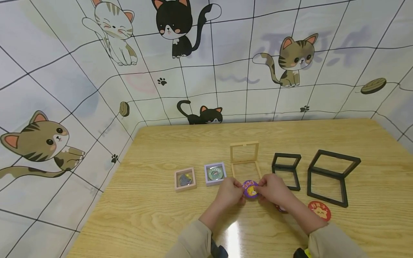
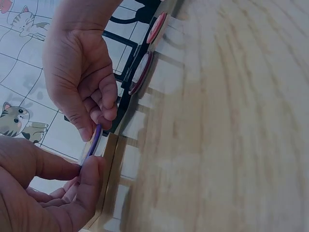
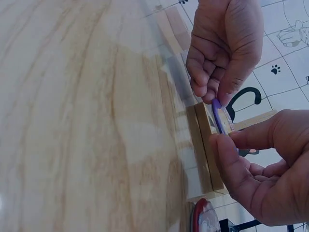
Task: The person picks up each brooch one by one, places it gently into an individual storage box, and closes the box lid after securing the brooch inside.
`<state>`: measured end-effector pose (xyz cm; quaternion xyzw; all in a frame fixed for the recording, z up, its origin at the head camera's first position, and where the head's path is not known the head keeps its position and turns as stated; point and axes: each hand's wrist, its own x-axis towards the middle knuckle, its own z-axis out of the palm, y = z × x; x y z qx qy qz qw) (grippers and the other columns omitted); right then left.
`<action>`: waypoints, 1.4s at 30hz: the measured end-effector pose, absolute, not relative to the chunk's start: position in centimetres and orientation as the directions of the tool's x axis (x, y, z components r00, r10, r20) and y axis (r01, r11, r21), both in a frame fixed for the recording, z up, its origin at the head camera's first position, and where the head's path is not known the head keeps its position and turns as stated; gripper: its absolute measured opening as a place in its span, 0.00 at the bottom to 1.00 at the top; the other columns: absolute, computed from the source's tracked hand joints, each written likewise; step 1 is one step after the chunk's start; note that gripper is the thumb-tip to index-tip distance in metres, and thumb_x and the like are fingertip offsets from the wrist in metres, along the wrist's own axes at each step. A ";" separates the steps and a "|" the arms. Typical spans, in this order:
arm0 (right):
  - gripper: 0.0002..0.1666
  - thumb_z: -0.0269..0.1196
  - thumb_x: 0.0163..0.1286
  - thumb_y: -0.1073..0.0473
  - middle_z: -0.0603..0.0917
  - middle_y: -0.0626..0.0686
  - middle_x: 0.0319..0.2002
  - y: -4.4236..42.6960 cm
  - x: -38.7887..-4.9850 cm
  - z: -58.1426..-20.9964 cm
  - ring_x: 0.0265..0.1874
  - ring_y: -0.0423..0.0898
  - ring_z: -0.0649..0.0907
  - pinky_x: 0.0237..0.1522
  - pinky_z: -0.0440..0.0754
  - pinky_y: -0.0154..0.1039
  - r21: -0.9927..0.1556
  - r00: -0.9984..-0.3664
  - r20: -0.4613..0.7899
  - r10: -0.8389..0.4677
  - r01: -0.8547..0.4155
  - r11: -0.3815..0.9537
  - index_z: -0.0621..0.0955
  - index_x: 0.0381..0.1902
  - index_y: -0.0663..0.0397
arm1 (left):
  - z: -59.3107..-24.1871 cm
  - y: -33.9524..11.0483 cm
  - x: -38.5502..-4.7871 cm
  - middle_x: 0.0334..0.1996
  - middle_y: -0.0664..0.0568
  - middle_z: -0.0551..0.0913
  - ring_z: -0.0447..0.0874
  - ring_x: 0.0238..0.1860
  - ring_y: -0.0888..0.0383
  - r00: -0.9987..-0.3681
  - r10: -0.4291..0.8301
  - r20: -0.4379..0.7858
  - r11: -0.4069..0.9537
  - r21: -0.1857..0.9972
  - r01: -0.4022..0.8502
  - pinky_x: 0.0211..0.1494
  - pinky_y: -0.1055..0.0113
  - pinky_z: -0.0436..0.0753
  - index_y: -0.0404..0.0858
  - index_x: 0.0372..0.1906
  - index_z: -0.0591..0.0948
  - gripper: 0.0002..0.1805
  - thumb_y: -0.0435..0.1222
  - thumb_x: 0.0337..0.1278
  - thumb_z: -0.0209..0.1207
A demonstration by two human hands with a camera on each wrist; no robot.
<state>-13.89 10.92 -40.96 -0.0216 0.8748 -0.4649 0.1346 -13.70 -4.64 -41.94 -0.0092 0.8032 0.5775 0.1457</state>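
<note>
A round purple badge (image 1: pixel 250 189) with a yellow animal on it is held upright between both hands, just in front of an open wooden frame (image 1: pixel 244 144). The left hand (image 1: pixel 230 193) pinches its left edge and the right hand (image 1: pixel 274 189) its right edge. In the left wrist view the badge (image 2: pixel 91 147) shows edge-on, between the left hand (image 2: pixel 53 188) below and the right hand (image 2: pixel 83 72) above. The right wrist view has the badge (image 3: pixel 221 117) between the left hand (image 3: pixel 227 48) and the right hand (image 3: pixel 265 164), the wooden frame (image 3: pixel 204 145) beside it.
A pink frame (image 1: pixel 176 181) and a lilac frame (image 1: pixel 213 184), each with a piece inside, lie to the left. Two open black frames (image 1: pixel 285 155) (image 1: pixel 327 196) stand to the right. A red badge (image 1: pixel 319 210) lies near the right forearm, another (image 1: pixel 281 209) partly under it.
</note>
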 end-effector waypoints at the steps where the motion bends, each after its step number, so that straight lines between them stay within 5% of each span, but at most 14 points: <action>1: 0.06 0.60 0.58 0.69 0.78 0.54 0.18 10.9 -14.0 -40.9 0.15 0.47 0.81 0.19 0.79 0.37 -0.823 -0.962 -0.222 -0.160 0.097 0.560 0.74 0.26 0.68 | -41.9 -4.6 -13.8 0.15 0.45 0.77 0.78 0.14 0.57 -0.959 0.149 -0.240 0.328 0.927 -0.181 0.22 0.70 0.79 0.27 0.26 0.75 0.02 0.22 0.50 0.53; 42: 0.07 0.57 0.61 0.70 0.79 0.58 0.20 10.3 -16.4 -39.8 0.14 0.43 0.81 0.22 0.80 0.37 -0.856 -0.961 -0.255 -0.110 0.172 0.487 0.72 0.31 0.73 | -41.0 -4.2 -16.4 0.17 0.43 0.78 0.80 0.17 0.52 -0.977 0.056 -0.207 0.288 0.940 -0.183 0.23 0.66 0.80 0.24 0.28 0.76 0.02 0.22 0.50 0.56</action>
